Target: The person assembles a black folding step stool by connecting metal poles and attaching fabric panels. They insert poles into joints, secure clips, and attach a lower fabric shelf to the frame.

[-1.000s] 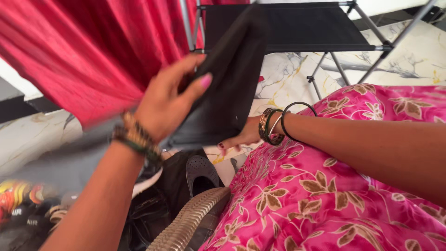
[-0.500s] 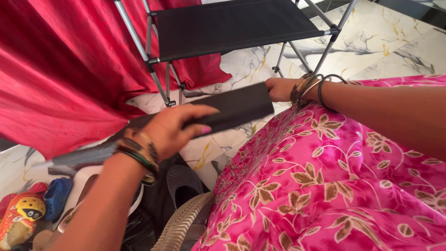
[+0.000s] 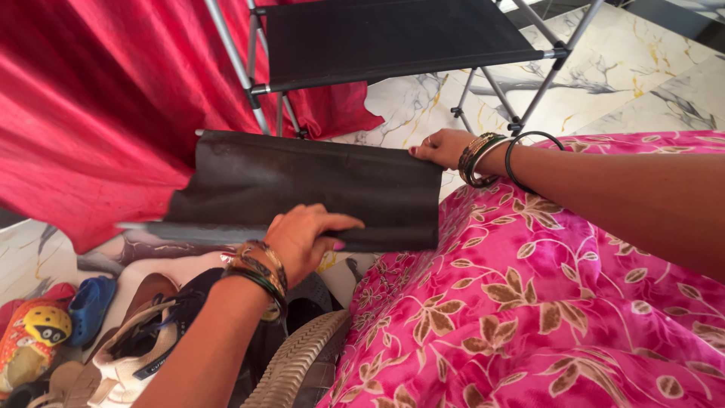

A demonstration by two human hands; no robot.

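Observation:
A dark fabric panel with a grey rod along its near edge is held flat in front of me. My left hand grips its near edge by the rod, wrist ringed with bangles. At the panel's far right corner, my right hand pinches the edge, with bangles on that wrist too. A pink floral garment covers my lap under the right arm.
A metal-framed rack with a black fabric shelf stands ahead on the marble floor. A red curtain hangs at the left. Shoes lie below: a white sneaker, a blue sandal, a yellow child's shoe.
The panel went from tilted up on edge to lying flat and spread wide. My right hand moved to its far right corner; my left hand dropped to the near edge.

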